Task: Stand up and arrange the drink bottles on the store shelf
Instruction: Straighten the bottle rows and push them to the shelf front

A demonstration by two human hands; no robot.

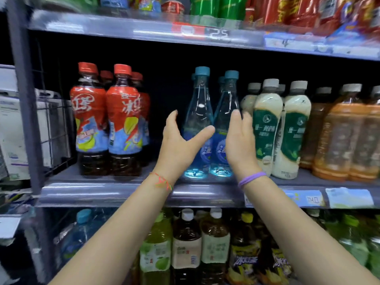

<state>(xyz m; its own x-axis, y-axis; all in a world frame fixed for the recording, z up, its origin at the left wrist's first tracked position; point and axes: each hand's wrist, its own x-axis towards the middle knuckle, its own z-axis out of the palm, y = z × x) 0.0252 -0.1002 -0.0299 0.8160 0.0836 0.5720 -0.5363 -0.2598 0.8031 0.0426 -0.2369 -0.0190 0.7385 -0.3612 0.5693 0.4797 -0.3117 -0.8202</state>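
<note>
Two clear blue bottles with teal caps stand upright side by side on the middle shelf [144,192], the left one [198,112] and the right one [226,108]. More teal caps show behind them. My left hand [181,145] is spread open just left of the pair, thumb reaching across the left bottle's lower body. My right hand [239,142] is held flat with straight fingers along the right side of the pair. Whether either hand touches the bottles is unclear.
Red-capped dark tea bottles [107,120] stand to the left with a gap before the blue pair. White-capped milky bottles [267,124] and orange tea bottles [339,136] crowd the right. The shelves above and below hold more drinks. A wire side panel [53,128] closes the left end.
</note>
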